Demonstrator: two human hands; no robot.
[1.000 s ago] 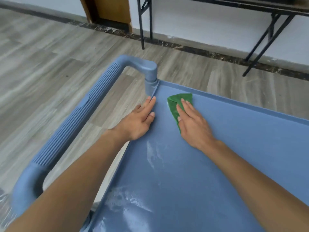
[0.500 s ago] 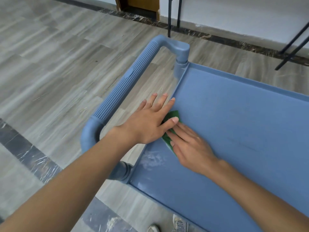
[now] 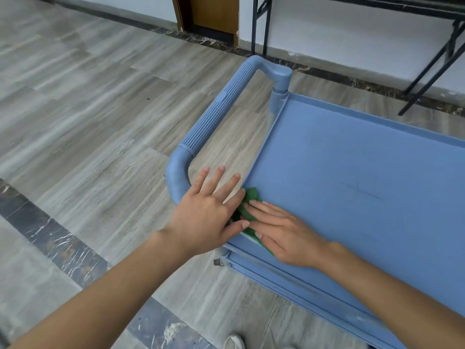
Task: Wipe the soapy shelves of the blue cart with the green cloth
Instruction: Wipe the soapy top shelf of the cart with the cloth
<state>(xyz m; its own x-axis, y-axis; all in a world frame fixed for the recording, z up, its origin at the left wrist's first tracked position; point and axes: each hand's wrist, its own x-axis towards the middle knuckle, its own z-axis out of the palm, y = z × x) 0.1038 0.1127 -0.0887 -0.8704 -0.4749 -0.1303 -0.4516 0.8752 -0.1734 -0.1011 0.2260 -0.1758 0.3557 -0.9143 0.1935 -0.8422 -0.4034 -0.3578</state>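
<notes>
Grey wood-look floor (image 3: 88,109) fills the left half of the frame, crossed at lower left by a band of dark marbled tile (image 3: 57,238). At the top centre stands the foot of a brown door (image 3: 214,13), with a white wall to its right and black table legs (image 3: 427,64) in the upper right corner.

Left of centre, the cart's ribbed handle (image 3: 216,114) runs from the near bend up to the far post. The left hand (image 3: 208,215) lies palm down at that near bend, its fingers straight and spread over the gap between handle and shelf. Its thumb reaches right onto the cloth; whether the palm rests on the rim I cannot tell.

The cloth (image 3: 251,197), green and bunched, sits in the near left corner of the top shelf (image 3: 352,159), mostly covered by the two hands. The right hand (image 3: 284,235) lies flat on it, fingers straight and close together, pressing it to the shelf, with the fingertips pointing left toward the other hand.

Below the hands show a caster (image 3: 221,260) and the edge of a lower shelf (image 3: 289,280). A white shoe (image 3: 234,342) peeks in at the bottom centre.
</notes>
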